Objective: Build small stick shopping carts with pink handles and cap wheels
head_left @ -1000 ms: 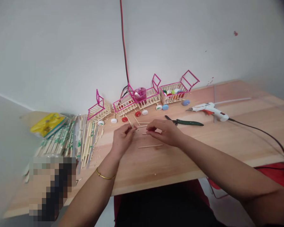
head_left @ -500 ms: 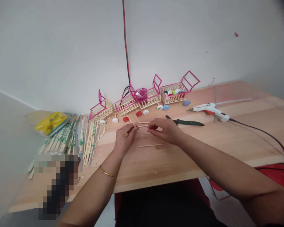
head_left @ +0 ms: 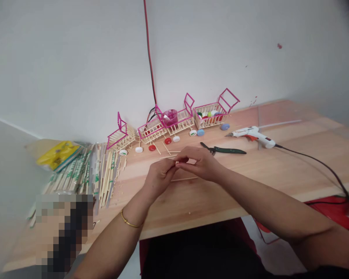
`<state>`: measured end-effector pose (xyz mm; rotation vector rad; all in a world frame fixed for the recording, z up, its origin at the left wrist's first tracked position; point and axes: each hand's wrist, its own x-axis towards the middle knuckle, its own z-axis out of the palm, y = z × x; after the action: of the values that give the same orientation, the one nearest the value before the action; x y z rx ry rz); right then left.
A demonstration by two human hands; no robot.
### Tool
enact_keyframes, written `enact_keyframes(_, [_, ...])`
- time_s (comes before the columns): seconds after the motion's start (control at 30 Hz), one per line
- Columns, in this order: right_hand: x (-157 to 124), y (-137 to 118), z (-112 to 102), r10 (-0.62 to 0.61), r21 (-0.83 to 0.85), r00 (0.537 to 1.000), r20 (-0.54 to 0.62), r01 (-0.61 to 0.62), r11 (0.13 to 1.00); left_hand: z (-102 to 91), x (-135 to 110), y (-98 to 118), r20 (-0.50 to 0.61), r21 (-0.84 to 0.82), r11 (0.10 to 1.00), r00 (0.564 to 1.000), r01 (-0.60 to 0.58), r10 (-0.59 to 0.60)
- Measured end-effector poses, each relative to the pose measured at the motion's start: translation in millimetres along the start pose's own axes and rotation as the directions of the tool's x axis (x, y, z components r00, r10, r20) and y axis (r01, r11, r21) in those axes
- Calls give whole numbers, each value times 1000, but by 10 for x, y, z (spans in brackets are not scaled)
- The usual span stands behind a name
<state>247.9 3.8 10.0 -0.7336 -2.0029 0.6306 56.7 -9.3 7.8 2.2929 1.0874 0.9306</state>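
Observation:
My left hand (head_left: 159,176) and my right hand (head_left: 203,164) meet fingertip to fingertip low over the table. Both are closed in a pinch, and whatever sits between the fingertips is too small and hidden to name. Under my hands lies a thin wooden stick (head_left: 184,179), partly covered by them. Just beyond the fingers are more thin sticks (head_left: 173,151), laid flat. Green-handled pruning shears (head_left: 229,150) rest to the right of my right hand.
Small stick carts (head_left: 209,115) with pink rims and bottle-cap wheels (head_left: 168,141) stand along the wall. A pink cup (head_left: 170,117) sits among them. Right is a white glue gun (head_left: 251,133) with its cord (head_left: 311,155). Bundled sticks (head_left: 75,170) and a yellow packet (head_left: 58,154) lie left.
My hands have come together; the gap between their fingertips has closed. My left hand moved right, towards the right hand. The whole view has shifted slightly.

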Motion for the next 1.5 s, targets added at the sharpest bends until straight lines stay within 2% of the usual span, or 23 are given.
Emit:
enact_keyframes(0.1, [7, -39, -7, 32, 28, 999, 7, -32, 999, 2, -1, 38, 17, -35, 998, 998, 54, -53])
enact_keyframes(0.2, [8, -72, -27, 134, 115, 990, 31, -137, 984, 27, -10, 51, 68, -198, 964, 983, 179, -169])
enact_keyframes(0.27, [6, -74, -37, 239, 216, 970, 45, -243, 946, 70, -21, 51, 135, -399, 868, 955, 295, -263])
enact_keyframes(0.33, [7, -55, -43, 327, 308, 944, 49, -326, 894, 123, -34, 56, 206, -595, 703, 919, 391, -337])
enact_keyframes(0.4, [10, -28, -40, 386, 348, 922, 33, -372, 861, 171, -44, 76, 249, -695, 565, 886, 445, -391])
enact_keyframes(0.43, [11, -16, -35, 407, 355, 913, 25, -389, 850, 187, -47, 91, 259, -707, 535, 874, 462, -412])
enact_keyframes(0.53, [13, 1, 1, 451, 382, 892, 23, -425, 821, 204, -47, 140, 241, -672, 557, 855, 488, -459])
enact_keyframes(0.63, [18, 1, 16, 451, 387, 892, 35, -428, 816, 197, -42, 146, 200, -640, 616, 873, 460, -444])
enact_keyframes(0.73, [38, 22, -92, 407, 240, 913, 26, -401, 884, 198, -41, 97, 177, -672, 595, 876, 440, -449])
enact_keyframes(0.8, [55, 57, -246, 396, 12, 917, -43, -396, 918, 199, -41, 48, 174, -721, 520, 846, 458, -504])
enact_keyframes(0.83, [58, 78, -336, 401, -119, 910, -104, -411, 904, 197, -40, 21, 174, -746, 478, 828, 464, -533])
enact_keyframes(0.87, [56, 97, -425, 416, -255, 897, -149, -442, 860, 191, -38, -5, 172, -769, 441, 814, 463, -555])
enact_keyframes(0.93, [23, 122, -578, 454, -493, 868, -199, -489, 720, 170, -30, -50, 160, -799, 405, 807, 444, -569])
enact_keyframes(1.0, [-55, 122, -674, 518, -643, 842, -149, -481, 596, 140, -18, -77, 142, -816, 401, 815, 418, -561])
enact_keyframes(1.03, [-111, 115, -700, 565, -691, 818, -106, -470, 550, 125, -13, -82, 139, -823, 395, 818, 409, -558])
enact_keyframes(1.1, [-241, 100, -718, 672, -756, 739, -45, -465, 461, 99, -5, -74, 146, -840, 365, 814, 402, -562])
enact_keyframes(1.17, [-371, 93, -709, 760, -793, 647, -57, -492, 360, 82, -3, -52, 174, -861, 309, 805, 404, -567])
enact_keyframes(1.2, [-425, 93, -700, 785, -803, 616, -63, -499, 327, 77, -4, -39, 192, -872, 277, 802, 404, -566])
enact_keyframes(1.23, [-470, 94, -689, 792, -813, 607, -72, -495, 306, 73, -5, -28, 209, -881, 247, 801, 403, -561])
enact_keyframes(1.3, [-527, 93, -666, 787, -836, 612, -81, -472, 281, 68, -8, -14, 232, -894, 206, 805, 398, -546])
enact_keyframes(1.4, [-552, 76, -659, 744, -850, 661, -99, -445, 281, 60, -11, -6, 231, -902, 195, 811, 386, -538])
enact_keyframes(1.47, [-542, 60, -682, 694, -818, 714, -94, -453, 355, 55, -12, -2, 228, -900, 203, 813, 386, -535])
enact_keyframes(1.5, [-529, 50, -696, 661, -784, 746, -83, -458, 418, 53, -13, 2, 229, -898, 208, 816, 388, -531])
